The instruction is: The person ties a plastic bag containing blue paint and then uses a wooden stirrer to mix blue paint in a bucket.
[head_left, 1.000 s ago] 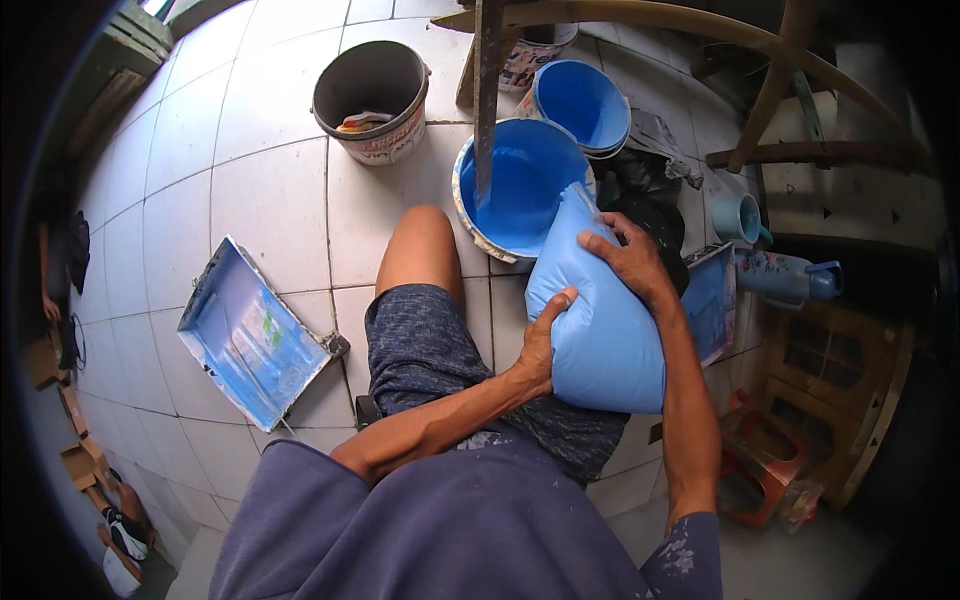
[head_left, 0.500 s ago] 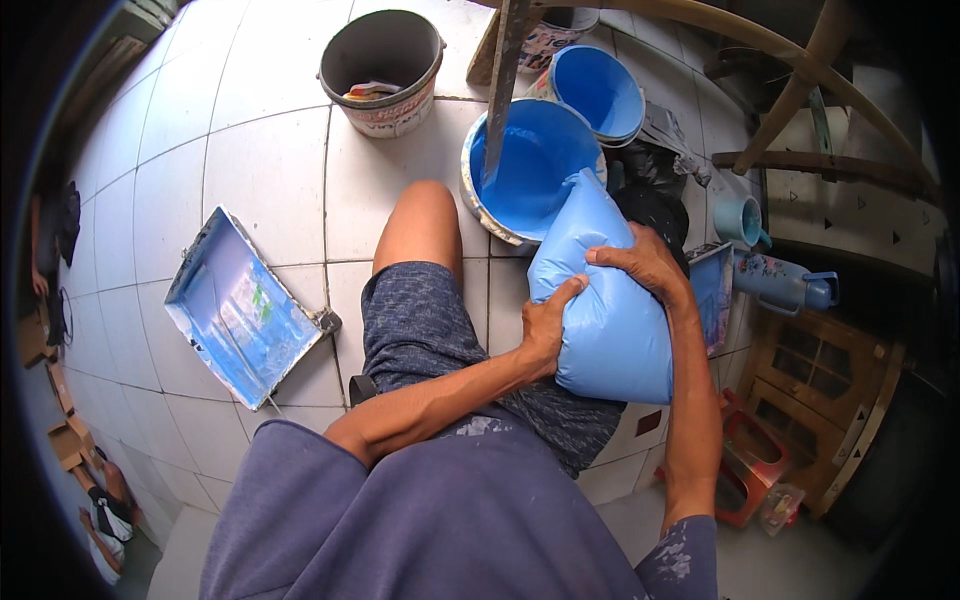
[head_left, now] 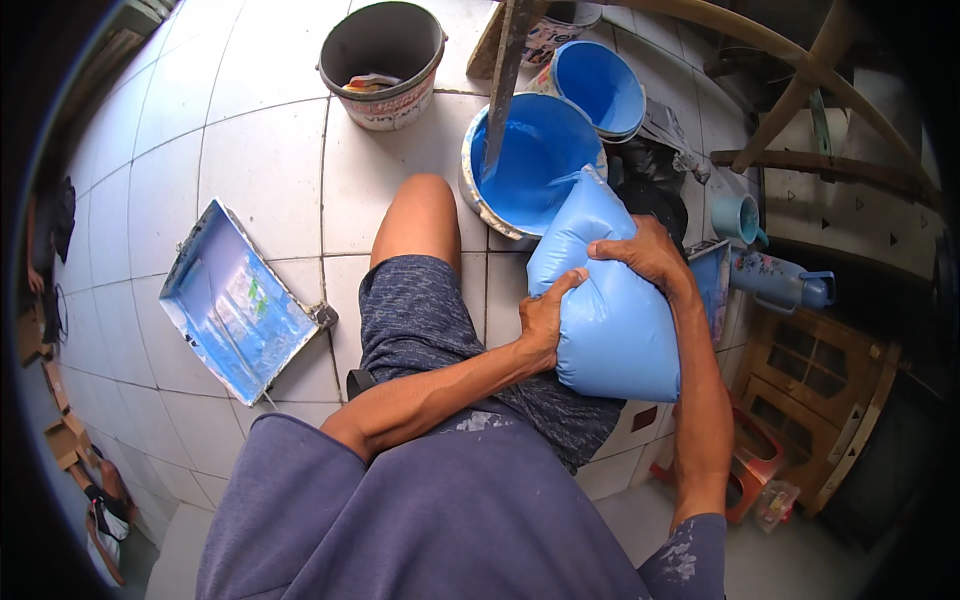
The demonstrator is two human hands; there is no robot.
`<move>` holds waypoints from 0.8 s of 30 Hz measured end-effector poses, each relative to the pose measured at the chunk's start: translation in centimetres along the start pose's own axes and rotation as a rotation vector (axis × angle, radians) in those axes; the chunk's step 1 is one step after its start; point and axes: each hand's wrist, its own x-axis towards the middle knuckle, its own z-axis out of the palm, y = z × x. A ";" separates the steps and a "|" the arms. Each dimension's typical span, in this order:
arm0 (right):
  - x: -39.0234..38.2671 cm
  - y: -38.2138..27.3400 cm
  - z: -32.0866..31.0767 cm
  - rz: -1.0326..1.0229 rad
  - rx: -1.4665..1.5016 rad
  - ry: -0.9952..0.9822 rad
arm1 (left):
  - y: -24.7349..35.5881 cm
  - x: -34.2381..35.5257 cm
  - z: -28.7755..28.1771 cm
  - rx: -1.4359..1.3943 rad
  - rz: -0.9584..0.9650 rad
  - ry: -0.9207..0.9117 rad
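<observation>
Between my hands is a plump plastic bag of light blue paint (head_left: pixel 618 335), its narrow tip pointing toward a large paint-smeared bucket (head_left: pixel 468 192). From that tip a thin blue stream runs into the bucket, which has blue paint inside. My left hand (head_left: pixel 545 318) grips the bag's left side, thumb pressed on top. My right hand (head_left: pixel 648 258) wraps the upper right side, its thumb close to the left one. A flat mixing stick (head_left: pixel 507 75) leans upright in the bucket.
Behind the bucket stands a smaller blue-coated bucket (head_left: pixel 640 110). A dark bucket (head_left: pixel 438 75) with something inside is farther left. On the left floor lies a paint tray (head_left: pixel 215 290). To the right are a mug (head_left: pixel 735 218), a flask (head_left: pixel 775 280) and a wooden cabinet (head_left: pixel 810 385).
A thin blue stream now shows at the bag's tip. My hands squeeze the bag in nearly the same spot, and my right forearm has shifted slightly outward to the right.
</observation>
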 end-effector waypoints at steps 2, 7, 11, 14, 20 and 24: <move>0.3 0.2 0.1 -0.002 -0.014 -0.005 | 0.3 -0.5 0.3 -0.016 -0.013 0.000; 0.5 0.1 0.0 -0.030 -0.003 -0.044 | 0.3 -0.7 0.3 -0.027 -0.029 0.010; 0.0 -0.2 0.2 -0.029 0.038 -0.060 | 0.6 -1.2 0.2 -0.019 -0.051 -0.018; -0.5 -0.1 0.5 -0.051 0.077 -0.064 | 0.1 -0.7 -0.1 -0.046 -0.038 -0.128; -1.4 0.3 1.8 0.027 -0.096 0.058 | -0.7 -0.1 -1.4 -0.117 -0.050 -0.435; -3.2 0.8 1.8 0.037 -0.114 0.069 | 1.3 -1.8 -1.4 0.000 -0.163 -0.495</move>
